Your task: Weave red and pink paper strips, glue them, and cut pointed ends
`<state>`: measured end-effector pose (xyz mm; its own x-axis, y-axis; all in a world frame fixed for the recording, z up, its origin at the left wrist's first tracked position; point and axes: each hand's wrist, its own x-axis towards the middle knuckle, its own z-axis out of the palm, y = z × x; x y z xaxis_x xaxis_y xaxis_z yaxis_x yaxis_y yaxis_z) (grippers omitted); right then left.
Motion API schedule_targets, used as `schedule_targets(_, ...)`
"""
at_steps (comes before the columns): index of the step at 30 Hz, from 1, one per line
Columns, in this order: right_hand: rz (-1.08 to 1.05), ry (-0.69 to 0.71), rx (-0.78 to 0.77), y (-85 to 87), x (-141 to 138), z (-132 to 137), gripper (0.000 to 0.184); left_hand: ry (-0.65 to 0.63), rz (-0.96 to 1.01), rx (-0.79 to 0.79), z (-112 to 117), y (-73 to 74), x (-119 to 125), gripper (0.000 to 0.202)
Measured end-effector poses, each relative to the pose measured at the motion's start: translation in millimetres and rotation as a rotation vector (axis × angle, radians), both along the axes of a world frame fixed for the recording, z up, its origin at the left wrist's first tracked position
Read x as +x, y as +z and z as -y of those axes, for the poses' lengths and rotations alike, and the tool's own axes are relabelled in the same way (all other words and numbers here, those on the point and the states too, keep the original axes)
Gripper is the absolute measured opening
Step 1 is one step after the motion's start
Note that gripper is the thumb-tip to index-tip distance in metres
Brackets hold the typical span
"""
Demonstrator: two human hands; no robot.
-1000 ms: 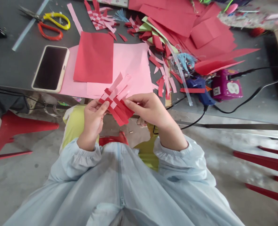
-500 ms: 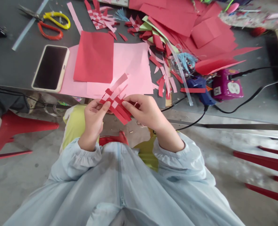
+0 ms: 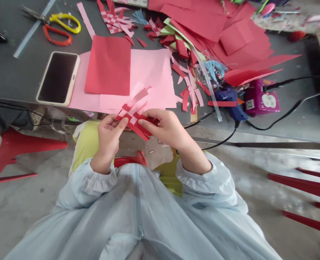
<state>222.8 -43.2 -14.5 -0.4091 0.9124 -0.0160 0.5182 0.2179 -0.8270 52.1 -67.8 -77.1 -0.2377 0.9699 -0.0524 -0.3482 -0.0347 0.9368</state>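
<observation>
Two colours of paper strip, red and pink, cross in a checkered woven piece (image 3: 131,117) that I hold before me at the near edge of a dark table (image 3: 8,81). My left hand (image 3: 108,139) is closed on one corner, thumb pressed on the checks and fingers curled beneath, while my right hand (image 3: 165,126) pinches the opposite side, thumb and forefinger narrow around the red strips; exactly where its other fingers rest, I cannot tell. Loose pink ends fan away from me over the table, and loose red ends point back toward my body. Beyond the weaving, a red sheet (image 3: 108,65) lies on pink paper (image 3: 154,72), with a phone (image 3: 58,77), dark screen up, just beside it on the left. Past the phone, scissors (image 3: 46,25) with one yellow and one orange-red handle lie across a translucent stick (image 3: 24,43). Toward the far side sits another checkered piece (image 3: 115,21), near a pale blue tassel (image 3: 139,17), while a heap of red sheets (image 3: 203,21) spreads to their right. Red and pink scraps (image 3: 185,99) litter the space beside the pink paper. Farther right, a red strip (image 3: 222,104) lies over a blue glue gun (image 3: 237,112) near a purple box (image 3: 261,97), and pale blue sleeves (image 3: 205,184) with gathered cuffs cover my arms to just above the wrists
</observation>
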Motion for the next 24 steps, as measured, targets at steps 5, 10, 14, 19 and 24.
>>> schedule_targets(5,0.115,0.074,0.001,2.0,6.1,-1.3,0.021,0.024,0.010,-0.008,-0.1,4.3,-0.7,0.037)
schedule_targets(10,0.179,0.152,0.016,0.6,7.3,-1.6,0.023,0.092,-0.049,-0.029,-0.1,5.6,-1.1,0.033)
schedule_targets(14,0.157,0.152,-0.025,1.2,5.7,-0.7,0.033,0.159,-0.101,0.022,-0.2,3.6,-1.0,0.027)
schedule_targets(19,0.080,0.096,-0.043,2.2,4.2,0.8,0.025,0.200,-0.205,0.088,-1.3,-0.5,-3.1,0.024)
schedule_targets(24,-0.020,0.059,-0.145,2.3,3.2,1.2,0.030,0.235,-0.228,0.099,-3.4,-1.0,-5.2,0.026)
